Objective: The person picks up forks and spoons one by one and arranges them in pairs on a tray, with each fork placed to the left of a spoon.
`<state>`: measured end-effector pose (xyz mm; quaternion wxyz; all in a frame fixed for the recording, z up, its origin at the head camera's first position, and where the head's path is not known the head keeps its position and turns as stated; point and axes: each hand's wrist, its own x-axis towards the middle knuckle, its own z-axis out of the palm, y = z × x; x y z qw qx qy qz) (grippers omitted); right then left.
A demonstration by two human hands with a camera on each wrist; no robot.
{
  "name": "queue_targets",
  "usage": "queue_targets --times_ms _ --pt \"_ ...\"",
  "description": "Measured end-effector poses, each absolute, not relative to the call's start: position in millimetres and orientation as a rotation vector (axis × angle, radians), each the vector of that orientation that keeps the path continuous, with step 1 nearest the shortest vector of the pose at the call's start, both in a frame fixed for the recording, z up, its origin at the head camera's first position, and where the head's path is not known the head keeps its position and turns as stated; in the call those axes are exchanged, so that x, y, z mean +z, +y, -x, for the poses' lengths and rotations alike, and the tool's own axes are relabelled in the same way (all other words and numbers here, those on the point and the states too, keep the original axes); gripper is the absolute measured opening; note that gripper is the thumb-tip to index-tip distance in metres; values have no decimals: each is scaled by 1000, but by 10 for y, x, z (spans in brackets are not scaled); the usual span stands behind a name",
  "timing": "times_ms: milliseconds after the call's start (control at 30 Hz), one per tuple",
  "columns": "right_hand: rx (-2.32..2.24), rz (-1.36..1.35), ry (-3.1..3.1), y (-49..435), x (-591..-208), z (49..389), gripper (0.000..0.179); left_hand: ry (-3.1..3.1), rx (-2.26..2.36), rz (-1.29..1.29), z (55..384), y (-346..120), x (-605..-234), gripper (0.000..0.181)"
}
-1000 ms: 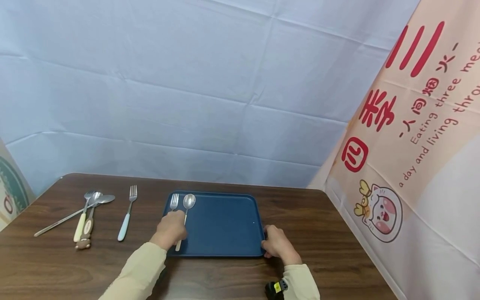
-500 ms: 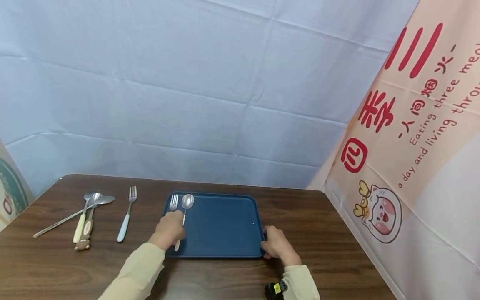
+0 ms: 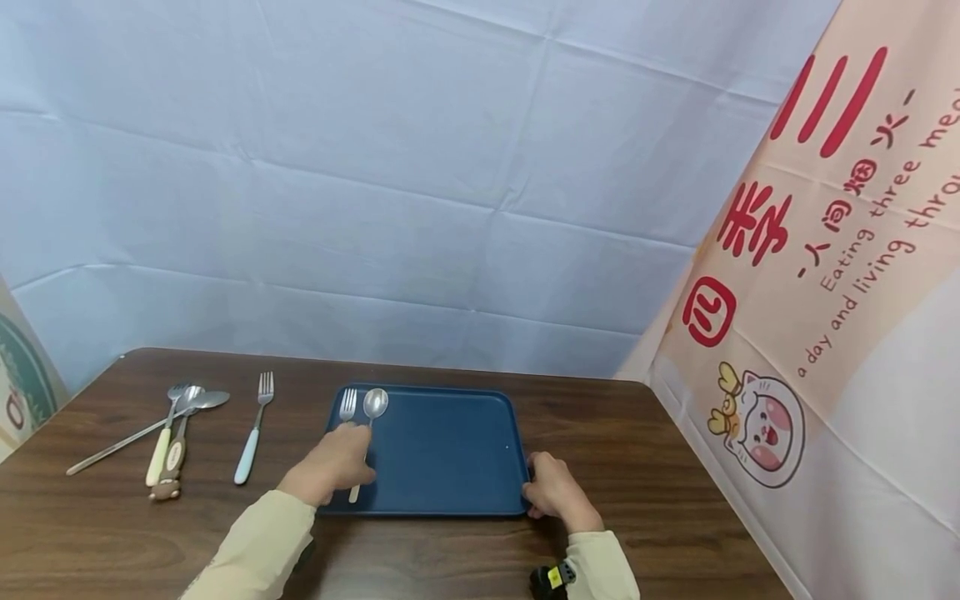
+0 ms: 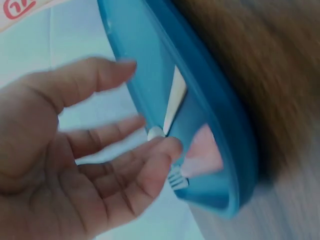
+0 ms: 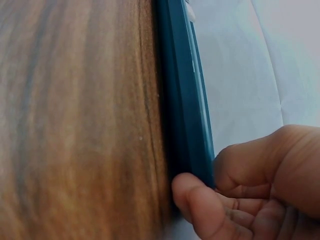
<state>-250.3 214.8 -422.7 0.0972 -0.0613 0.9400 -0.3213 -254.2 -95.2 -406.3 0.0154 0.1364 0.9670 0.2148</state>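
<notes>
A blue tray [image 3: 450, 450] lies on the table with a fork [image 3: 348, 404] and a spoon [image 3: 376, 403] side by side at its left. My left hand [image 3: 333, 467] hovers over their handles, hiding part of both. In the left wrist view its thumb and fingers are spread apart with nothing between them, near the spoon's pale handle [image 4: 175, 100] and a pinkish handle [image 4: 204, 154] beside the fork tines. At the tray's near right corner, my right hand [image 3: 553, 485] grips the rim [image 5: 192, 100] between thumb and curled fingers.
Left of the tray, a fork with a light blue handle [image 3: 248, 454] lies alone. Farther left is a crossed pile of several utensils, including one with a yellow handle [image 3: 158, 457] and one with a bear-shaped handle end [image 3: 166, 490]. White cloth [image 3: 450, 208] hangs behind the table.
My left hand has loosened and spread its fingers, drawing slightly left and toward me. The fork and spoon lie as before, and my right hand stays on the tray corner.
</notes>
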Motion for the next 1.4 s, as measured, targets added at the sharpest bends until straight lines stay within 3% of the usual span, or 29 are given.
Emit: queue_targets --times_ms 133,667,1400 --pt "-948 177 2783 2152 -4234 2506 41 3005 587 -563 2553 -990 -4085 39" --pt "-954 183 2785 2146 -4248 2508 40 3069 428 -677 2546 -1054 -4105 35" --pt "-992 173 2772 2145 -4225 2495 42 3144 416 -580 2559 -1455 -4134 31"
